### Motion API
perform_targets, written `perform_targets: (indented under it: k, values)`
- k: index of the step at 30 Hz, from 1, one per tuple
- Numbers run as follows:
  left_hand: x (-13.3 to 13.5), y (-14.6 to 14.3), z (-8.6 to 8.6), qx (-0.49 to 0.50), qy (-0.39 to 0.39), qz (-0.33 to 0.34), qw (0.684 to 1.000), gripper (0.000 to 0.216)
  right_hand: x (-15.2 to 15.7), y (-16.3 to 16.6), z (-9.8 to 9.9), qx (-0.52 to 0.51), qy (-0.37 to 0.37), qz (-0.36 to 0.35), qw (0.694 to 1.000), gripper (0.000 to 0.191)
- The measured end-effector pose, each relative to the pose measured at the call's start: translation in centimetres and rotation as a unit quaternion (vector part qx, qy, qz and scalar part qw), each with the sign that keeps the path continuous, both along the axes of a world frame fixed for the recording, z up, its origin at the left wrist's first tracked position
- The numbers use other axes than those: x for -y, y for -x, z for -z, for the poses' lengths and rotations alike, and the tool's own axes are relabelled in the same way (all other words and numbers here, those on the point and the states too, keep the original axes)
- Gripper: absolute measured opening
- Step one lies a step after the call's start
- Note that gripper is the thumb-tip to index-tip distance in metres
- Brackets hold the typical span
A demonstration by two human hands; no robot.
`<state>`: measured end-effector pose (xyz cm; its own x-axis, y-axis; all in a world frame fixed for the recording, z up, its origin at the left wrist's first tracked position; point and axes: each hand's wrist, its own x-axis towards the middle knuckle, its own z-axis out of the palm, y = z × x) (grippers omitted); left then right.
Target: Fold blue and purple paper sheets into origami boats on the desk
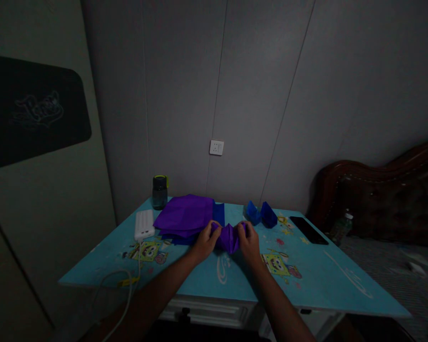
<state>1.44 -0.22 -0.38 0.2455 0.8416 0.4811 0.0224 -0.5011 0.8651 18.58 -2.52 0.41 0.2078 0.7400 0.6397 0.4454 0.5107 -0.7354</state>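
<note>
Purple folded paper (pixel 228 237) partly creased, pinched from both sides between left hand (pixel 206 242) and right hand (pixel 248 242), both closed on it. Finished blue pieces (pixel 261 213) beyond; flat purple sheets (pixel 185 216) unfolded, beyond-left.

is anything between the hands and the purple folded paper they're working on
Nothing visible. The left hand and right hand both grip the purple folded paper directly, one at each end, above the blue table.

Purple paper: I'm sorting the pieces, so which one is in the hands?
The small creased purple piece, pinched between left hand and right hand; the purple stack lies untouched.
</note>
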Motion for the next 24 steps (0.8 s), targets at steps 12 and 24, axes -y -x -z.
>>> perform_targets:
  k: [12,24]
  values:
    - [0.3,-0.1,0.6,0.163,0.112,0.173,0.965,0.048,-0.5,-0.5,0.0,-0.156,-0.016,0.003,0.988,0.034]
    - [0.8,0.6,-0.4,0.14,0.078,0.244,0.956,0.032,-0.5,-0.4,-0.2,-0.215,-0.041,-0.067,0.974,0.029]
